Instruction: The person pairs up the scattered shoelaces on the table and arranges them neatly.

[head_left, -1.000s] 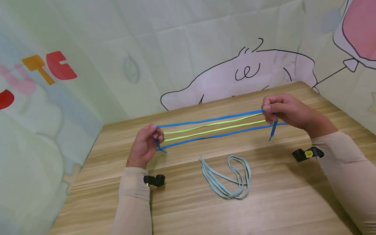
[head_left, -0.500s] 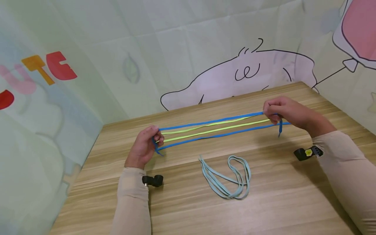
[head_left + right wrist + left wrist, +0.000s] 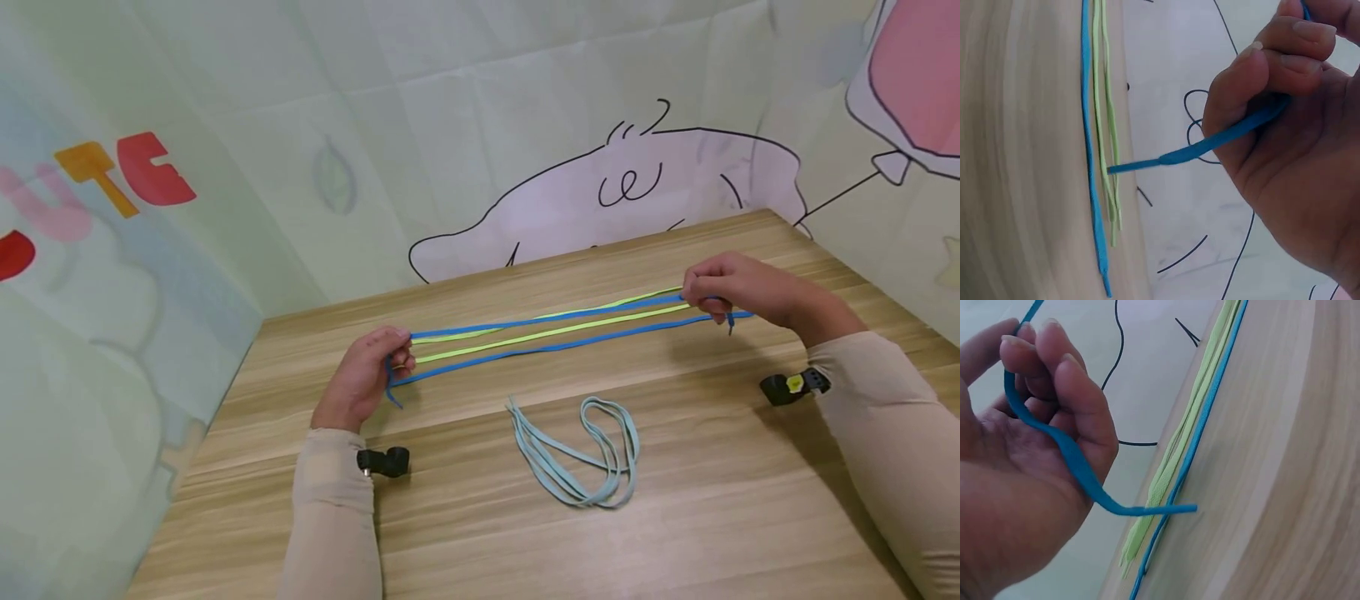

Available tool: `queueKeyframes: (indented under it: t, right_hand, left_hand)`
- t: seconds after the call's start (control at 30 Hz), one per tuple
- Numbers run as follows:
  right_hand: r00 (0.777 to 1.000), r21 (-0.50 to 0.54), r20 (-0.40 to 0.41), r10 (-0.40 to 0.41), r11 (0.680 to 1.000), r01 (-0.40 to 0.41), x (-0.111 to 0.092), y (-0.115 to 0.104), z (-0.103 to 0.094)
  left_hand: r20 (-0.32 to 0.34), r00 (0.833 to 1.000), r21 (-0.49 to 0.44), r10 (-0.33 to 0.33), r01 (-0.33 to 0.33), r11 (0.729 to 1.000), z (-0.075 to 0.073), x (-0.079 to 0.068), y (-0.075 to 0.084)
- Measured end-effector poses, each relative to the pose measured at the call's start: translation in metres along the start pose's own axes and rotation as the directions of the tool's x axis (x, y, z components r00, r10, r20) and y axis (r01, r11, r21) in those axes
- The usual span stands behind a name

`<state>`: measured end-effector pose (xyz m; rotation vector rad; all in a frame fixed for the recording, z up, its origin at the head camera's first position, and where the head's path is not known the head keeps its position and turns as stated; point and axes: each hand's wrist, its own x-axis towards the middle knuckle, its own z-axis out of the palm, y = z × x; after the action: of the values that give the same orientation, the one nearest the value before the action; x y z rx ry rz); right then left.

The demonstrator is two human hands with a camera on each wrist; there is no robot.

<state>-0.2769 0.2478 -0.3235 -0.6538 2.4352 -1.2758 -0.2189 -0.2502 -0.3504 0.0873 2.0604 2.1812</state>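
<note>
A blue shoelace (image 3: 600,312) is stretched above the table between my two hands. My left hand (image 3: 358,375) pinches it near one end between thumb and fingertips; in the left wrist view the blue lace's tail (image 3: 1072,456) hangs across the palm. My right hand (image 3: 742,287) pinches the other end, its tipped tail (image 3: 1191,151) poking out past the curled fingers in the right wrist view. Beneath, yellow-green shoelace strands (image 3: 555,332) lie lengthwise on the table, and a second blue strand (image 3: 555,347) runs alongside them on the near side.
A loosely looped bundle of pale blue shoelaces (image 3: 585,502) lies nearer me on the wooden table (image 3: 465,542). Behind the table's back edge hangs a printed cloth backdrop (image 3: 450,150), which continues along the left side.
Both hands have come lower and slightly farther apart, bringing the held blue lace down. In the head view it now crosses over the farther yellow-green strand.
</note>
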Motion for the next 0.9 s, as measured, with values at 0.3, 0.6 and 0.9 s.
queueKeyframes:
  t: [0.3, 0.6, 0.9]
  right_hand:
    - [0.991, -0.026, 0.069, 0.116, 0.993, -0.114, 0.004, 0.017, -0.004]
    - [0.972, -0.06, 0.116, 0.203, 0.979, -0.197, 0.007, 0.031, -0.003]
    - [0.965, -0.148, 0.074, 0.251, 0.96, -0.238, 0.007, 0.035, -0.004]
  left_hand:
    - [-0.021, 0.998, 0.122, -0.055, 0.057, 0.991, -0.001, 0.001, -0.003]
    - [-0.041, 0.994, 0.212, -0.097, 0.104, 0.972, -0.001, 0.003, -0.009]
    - [-0.025, 0.992, 0.271, -0.12, 0.122, 0.955, -0.003, 0.002, -0.007]
